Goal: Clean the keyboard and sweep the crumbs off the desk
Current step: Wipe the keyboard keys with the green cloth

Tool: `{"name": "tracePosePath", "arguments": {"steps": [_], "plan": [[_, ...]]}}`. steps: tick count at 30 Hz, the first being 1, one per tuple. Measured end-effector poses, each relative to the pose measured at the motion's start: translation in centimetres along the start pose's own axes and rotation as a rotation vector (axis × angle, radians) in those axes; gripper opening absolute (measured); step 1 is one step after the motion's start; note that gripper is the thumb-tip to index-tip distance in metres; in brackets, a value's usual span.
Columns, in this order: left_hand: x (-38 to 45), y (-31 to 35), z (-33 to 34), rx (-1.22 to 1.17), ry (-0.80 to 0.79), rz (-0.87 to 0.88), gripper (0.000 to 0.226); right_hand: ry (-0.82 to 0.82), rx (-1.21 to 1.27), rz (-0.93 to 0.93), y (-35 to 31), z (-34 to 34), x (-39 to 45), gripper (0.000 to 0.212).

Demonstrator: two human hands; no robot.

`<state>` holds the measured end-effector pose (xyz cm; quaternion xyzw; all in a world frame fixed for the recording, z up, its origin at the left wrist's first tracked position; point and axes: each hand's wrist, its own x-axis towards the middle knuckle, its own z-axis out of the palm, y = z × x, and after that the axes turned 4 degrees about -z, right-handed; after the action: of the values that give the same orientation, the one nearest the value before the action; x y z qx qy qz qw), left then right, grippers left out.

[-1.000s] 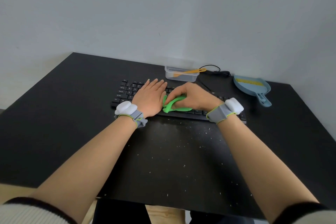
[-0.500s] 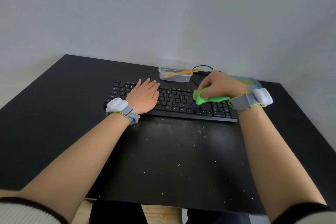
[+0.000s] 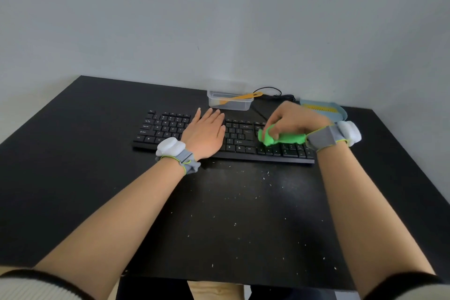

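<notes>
Right hand (image 3: pixel 295 119) grips green gel (image 3: pixel 282 138) on keyboard (image 3: pixel 243 140) — left hand (image 3: pixel 205 133) lies flat, grip wide.

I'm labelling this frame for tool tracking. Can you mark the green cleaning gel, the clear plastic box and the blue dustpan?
green cleaning gel (image 3: pixel 291 139): head view, on its stretched middle below the right hand.
clear plastic box (image 3: pixel 237 105): head view, on its front wall.
blue dustpan (image 3: pixel 339 112): head view, on its right rim.

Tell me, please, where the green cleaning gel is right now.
In the head view the gel is on the right part of the keyboard, gripped by the right hand.
</notes>
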<state>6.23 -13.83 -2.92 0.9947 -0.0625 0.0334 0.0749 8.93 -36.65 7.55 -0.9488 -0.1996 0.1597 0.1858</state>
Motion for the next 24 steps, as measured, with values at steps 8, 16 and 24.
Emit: {"name": "tracePosePath", "arguments": {"steps": [8,16,24], "plan": [[0.6,1.5,0.9,0.047,0.078,-0.082,0.056,0.305,0.276,-0.183,-3.2,4.4,4.7,0.023],[0.6,1.1,1.0,0.015,0.084,-0.077,0.055,0.216,0.023,-0.005,0.1,2.3,3.1,0.025],[0.6,1.2,1.1,0.01,0.093,-0.084,0.055,0.383,0.087,-0.011,1.0,3.5,4.0,0.028]]}}
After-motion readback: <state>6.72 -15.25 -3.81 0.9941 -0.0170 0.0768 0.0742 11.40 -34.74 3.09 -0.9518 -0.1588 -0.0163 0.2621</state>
